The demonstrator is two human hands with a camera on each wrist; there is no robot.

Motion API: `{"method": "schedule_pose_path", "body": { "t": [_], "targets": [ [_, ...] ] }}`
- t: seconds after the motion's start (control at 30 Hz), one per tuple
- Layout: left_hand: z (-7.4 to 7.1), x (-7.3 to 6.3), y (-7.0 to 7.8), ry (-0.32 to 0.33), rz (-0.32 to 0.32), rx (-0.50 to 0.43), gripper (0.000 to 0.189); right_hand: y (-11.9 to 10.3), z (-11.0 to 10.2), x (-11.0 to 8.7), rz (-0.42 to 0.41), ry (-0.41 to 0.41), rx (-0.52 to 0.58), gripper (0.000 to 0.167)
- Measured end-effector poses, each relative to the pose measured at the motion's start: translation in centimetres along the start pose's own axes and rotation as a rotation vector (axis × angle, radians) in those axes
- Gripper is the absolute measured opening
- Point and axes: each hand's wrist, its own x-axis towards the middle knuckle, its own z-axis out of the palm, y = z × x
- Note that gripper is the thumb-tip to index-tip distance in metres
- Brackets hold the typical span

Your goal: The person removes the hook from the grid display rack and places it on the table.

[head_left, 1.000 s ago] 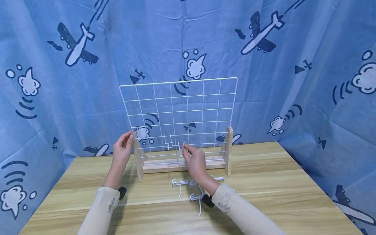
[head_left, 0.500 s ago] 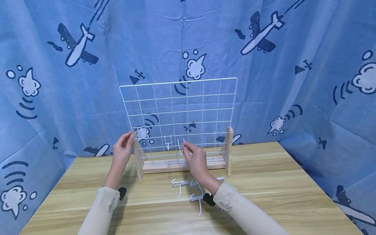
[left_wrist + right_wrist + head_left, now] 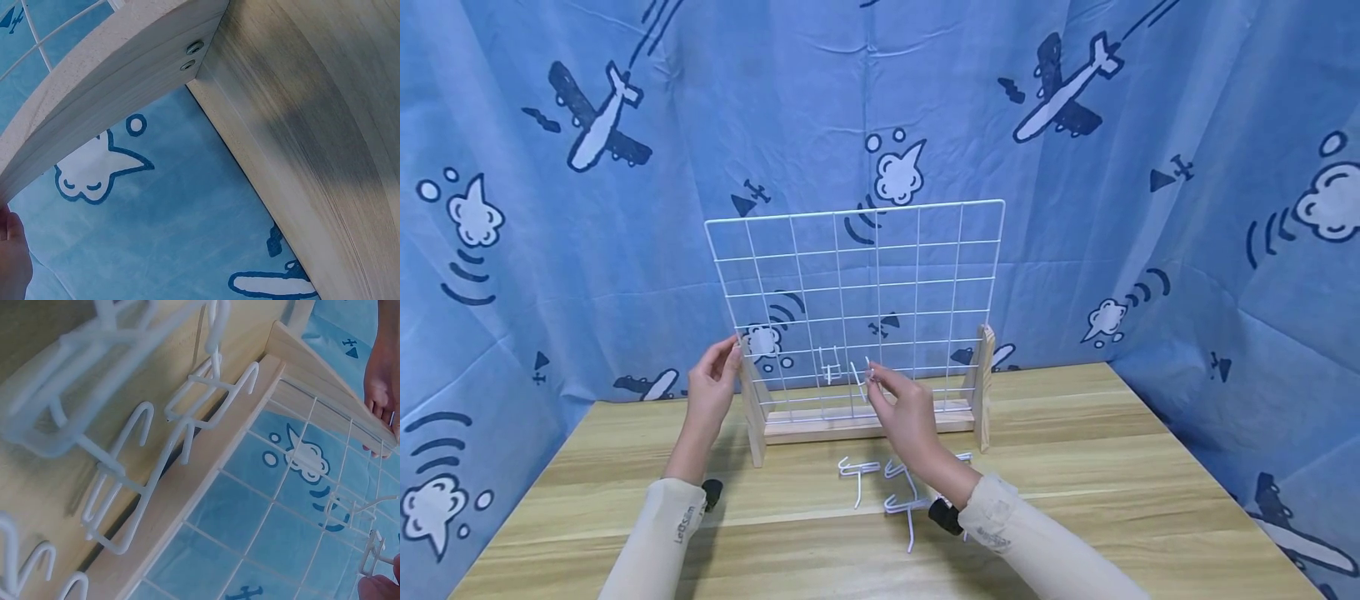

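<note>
A white wire grid panel stands upright in a wooden stand. My left hand holds the upper end of the stand's left post; only a bit of that hand shows in the left wrist view. In front of the lower middle of the grid, my right hand pinches a white wire hook. The fingers partly cover this hook, and I cannot tell whether it touches the grid. Just left of it, another white hook hangs on the grid.
Several loose white wire hooks lie on the wood-grain table in front of the stand, some partly under my right forearm. A blue curtain with printed airplanes hangs behind and at both sides.
My right hand has shifted slightly right with the hook, which has tilted a little. My left hand stays on the post.
</note>
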Motion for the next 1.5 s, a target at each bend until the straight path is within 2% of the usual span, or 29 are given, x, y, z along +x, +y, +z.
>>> {"method": "schedule_pose_path", "body": {
  "t": [0.33,0.63,0.93,1.17,1.3,1.37,1.5],
  "targets": [
    [0.0,0.1,0.0,-0.01,0.0,0.002,0.042,-0.2,-1.2,-0.9,-0.003,-0.062,0.024,0.013],
    [-0.2,0.1,0.0,-0.001,-0.011,-0.016,0.041,-0.2,-1.8,-1.7,-0.125,-0.073,0.028,0.017],
    [0.0,0.0,-0.3,0.009,0.023,-0.001,0.044,-0.7,-2.4,-2.9,-0.169,-0.164,-0.009,0.02],
    [0.1,0.1,-0.4,0.01,0.031,-0.003,0.043,-0.7,-2.7,-3.5,-0.256,-0.222,-0.004,0.018],
    [0.0,0.1,-0.2,0.001,0.014,-0.009,0.041,-0.5,-2.8,-3.5,-0.339,-0.277,-0.017,0.018],
    [0.0,0.0,0.2,-0.004,0.001,-0.012,0.04,-0.5,-2.9,-3.6,-0.393,-0.302,-0.026,0.019],
    [0.0,-0.7,1.9,-0.01,-0.008,-0.002,0.039,-0.7,-3.2,-3.7,-0.485,-0.339,-0.042,0.019]
  ]
}}
